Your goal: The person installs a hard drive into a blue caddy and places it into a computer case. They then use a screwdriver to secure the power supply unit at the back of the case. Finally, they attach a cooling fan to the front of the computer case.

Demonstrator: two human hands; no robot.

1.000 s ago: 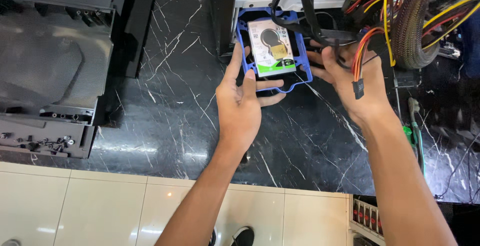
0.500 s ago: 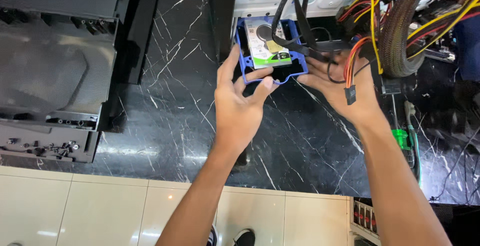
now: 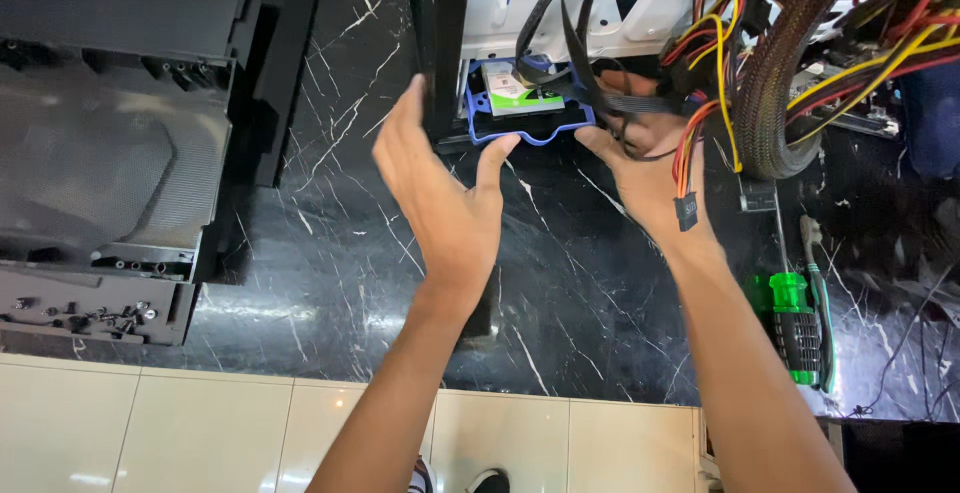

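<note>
A hard drive with a green and white label sits in a blue plastic tray, half inside the white metal bay of a computer case. My left hand is spread, its thumb on the tray's front edge and its fingers by the black case frame. My right hand grips the tray's right corner, with black flat cables and coloured wires draped over it.
A braided cable bundle hangs at the right. A green-handled screwdriver lies on the black marble surface. A black case side panel lies at the left. Cream tiles run along the near edge.
The tray with the drive has moved away from me into the case bay. My left hand has let go of its underside and spread out, leaving only the thumb on it.
</note>
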